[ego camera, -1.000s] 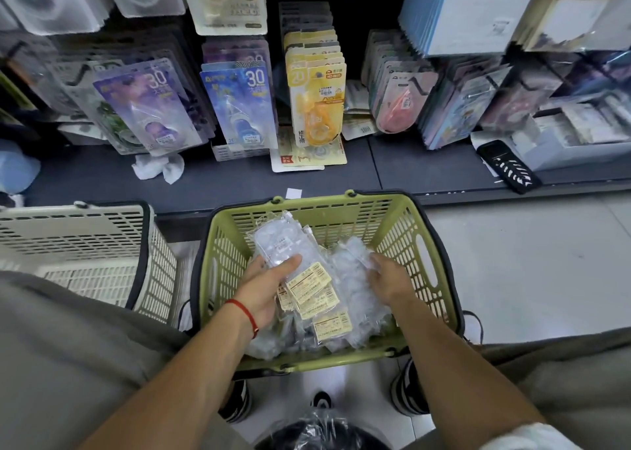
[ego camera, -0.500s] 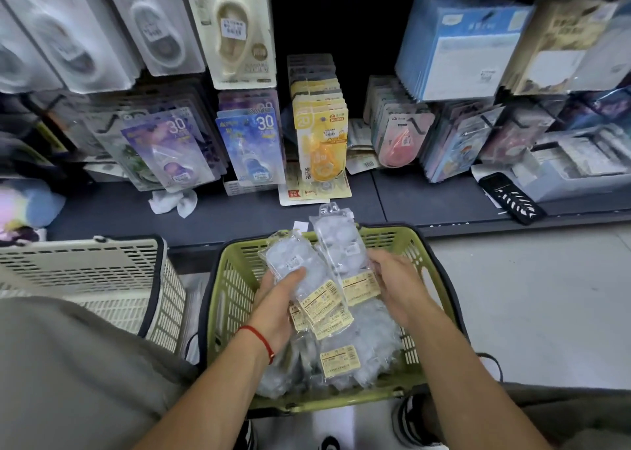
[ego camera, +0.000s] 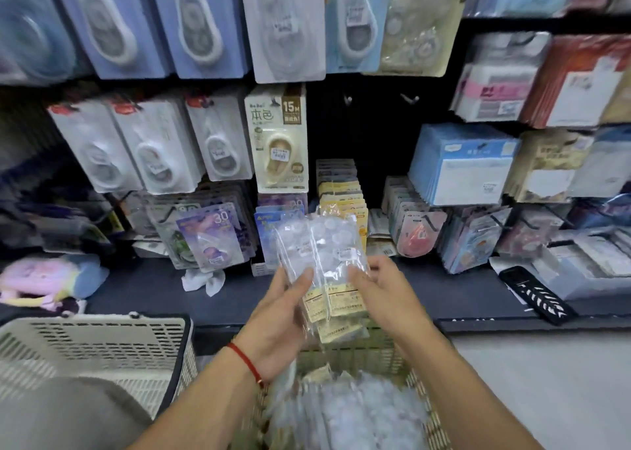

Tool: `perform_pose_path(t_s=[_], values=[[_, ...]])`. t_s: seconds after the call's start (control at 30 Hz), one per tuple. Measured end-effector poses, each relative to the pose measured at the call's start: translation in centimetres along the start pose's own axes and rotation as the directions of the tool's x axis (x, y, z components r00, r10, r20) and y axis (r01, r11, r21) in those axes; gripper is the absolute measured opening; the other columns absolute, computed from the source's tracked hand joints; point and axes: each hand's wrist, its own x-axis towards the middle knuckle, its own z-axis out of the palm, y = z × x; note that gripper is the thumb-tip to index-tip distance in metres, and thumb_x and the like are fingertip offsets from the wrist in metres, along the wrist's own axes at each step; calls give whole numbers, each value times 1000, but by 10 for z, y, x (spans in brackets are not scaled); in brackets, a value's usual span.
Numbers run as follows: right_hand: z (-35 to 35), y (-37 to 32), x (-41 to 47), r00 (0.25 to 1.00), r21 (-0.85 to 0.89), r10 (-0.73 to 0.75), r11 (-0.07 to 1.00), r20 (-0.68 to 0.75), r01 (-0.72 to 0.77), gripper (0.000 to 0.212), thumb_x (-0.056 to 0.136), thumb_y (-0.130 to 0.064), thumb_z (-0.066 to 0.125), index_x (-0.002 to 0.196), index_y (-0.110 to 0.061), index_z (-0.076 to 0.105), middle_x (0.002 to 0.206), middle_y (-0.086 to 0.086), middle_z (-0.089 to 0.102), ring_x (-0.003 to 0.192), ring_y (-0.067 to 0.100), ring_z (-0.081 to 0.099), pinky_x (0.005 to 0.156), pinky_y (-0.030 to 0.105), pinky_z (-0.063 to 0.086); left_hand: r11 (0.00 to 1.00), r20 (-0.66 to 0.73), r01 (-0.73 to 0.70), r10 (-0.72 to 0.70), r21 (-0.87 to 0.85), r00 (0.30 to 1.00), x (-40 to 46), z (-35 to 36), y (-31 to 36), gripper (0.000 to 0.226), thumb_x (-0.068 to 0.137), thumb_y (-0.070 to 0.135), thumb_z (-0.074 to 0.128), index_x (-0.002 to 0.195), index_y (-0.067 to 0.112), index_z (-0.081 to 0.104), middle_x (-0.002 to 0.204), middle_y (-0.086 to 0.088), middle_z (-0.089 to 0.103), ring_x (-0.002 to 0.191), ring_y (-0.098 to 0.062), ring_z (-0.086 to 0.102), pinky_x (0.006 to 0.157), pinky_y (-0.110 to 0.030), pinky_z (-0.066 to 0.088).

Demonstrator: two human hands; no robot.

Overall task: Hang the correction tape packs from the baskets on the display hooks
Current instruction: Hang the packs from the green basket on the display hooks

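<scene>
I see clear plastic packs (ego camera: 319, 244) with pale yellow labels near their lower ends. Below them, the basket (ego camera: 362, 354) is olive green with a slotted grid pattern, holding more clear, whitish packs. Left of that basket, a second basket (ego camera: 102, 343) is cream with a dark rim and the same slotted pattern. A red string (ego camera: 244, 361) circles the left wrist. Above the green basket, a shelf (ego camera: 153, 292) is dark navy. On it, right of the basket, a black object (ego camera: 537, 294) bears white stripes. A white cloth (ego camera: 203, 280) lies left.
</scene>
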Motion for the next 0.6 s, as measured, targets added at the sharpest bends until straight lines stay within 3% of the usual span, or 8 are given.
perform_pose_path(t_s=[0.1, 0.13, 0.23, 0.33, 0.4, 0.5, 0.6], values=[[-18, -45, 15, 993, -43, -74, 996, 87, 78, 23, 99, -53, 65, 114, -37, 56, 106, -15, 73, 96, 2, 69, 73, 27, 50, 998, 97, 67, -67, 5, 993, 6, 8, 44, 84, 96, 36, 67, 159, 49, 12, 135, -20, 69, 120, -44, 69, 95, -73, 53], [-25, -58, 19, 988, -50, -95, 994, 122, 102, 27, 98, -55, 65, 116, -36, 55, 107, -14, 74, 98, 4, 70, 73, 28, 51, 997, 125, 79, -81, 21, 989, 8, 10, 58, 87, 95, 37, 68, 157, 53, 9, 136, -21, 69, 120, -45, 69, 95, -76, 51], [-43, -85, 31, 965, -113, -155, 977, 212, 182, 40, 95, -63, 64, 124, -37, 53, 114, -9, 76, 107, 11, 72, 85, 37, 57, 991, 266, 89, -112, 97, 958, 13, 16, 88, 61, 101, 40, 64, 147, 58, 29, 142, -19, 65, 125, -53, 63, 95, -84, 44], [-47, -94, 43, 942, -98, -239, 959, 237, 267, 48, 91, -67, 65, 123, -33, 52, 109, -1, 79, 101, 18, 76, 88, 48, 61, 985, 338, 31, -88, 171, 937, 22, 18, 100, 45, 103, 29, 63, 134, 58, 47, 146, -16, 63, 127, -54, 61, 91, -79, 49], [-43, -95, 51, 937, -3, -292, 954, 189, 298, 42, 86, -64, 65, 116, -36, 54, 105, -1, 80, 95, 19, 78, 83, 49, 63, 983, 264, -50, 2, 176, 964, 32, 17, 105, 56, 99, 13, 67, 136, 52, 51, 142, -14, 66, 124, -50, 65, 83, -70, 58], [-35, -99, 63, 928, 95, -370, 926, 38, 365, 13, 98, -44, 64, 106, -42, 54, 100, 3, 78, 88, 25, 76, 70, 43, 62, 955, 103, -205, 186, 214, 977, 41, 10, 112, 81, 80, -1, 80, 141, 45, 51, 133, -11, 73, 116, -41, 72, 82, -57, 64], [-31, -105, 68, 901, 114, -429, 893, -70, 434, 11, 104, -31, 63, 111, -33, 54, 101, 17, 75, 93, 41, 71, 82, 59, 59, 926, -14, -304, 315, 224, 949, 43, 1, 119, 105, 67, -1, 86, 149, 49, 43, 138, -9, 69, 117, -36, 72, 95, -58, 60]])
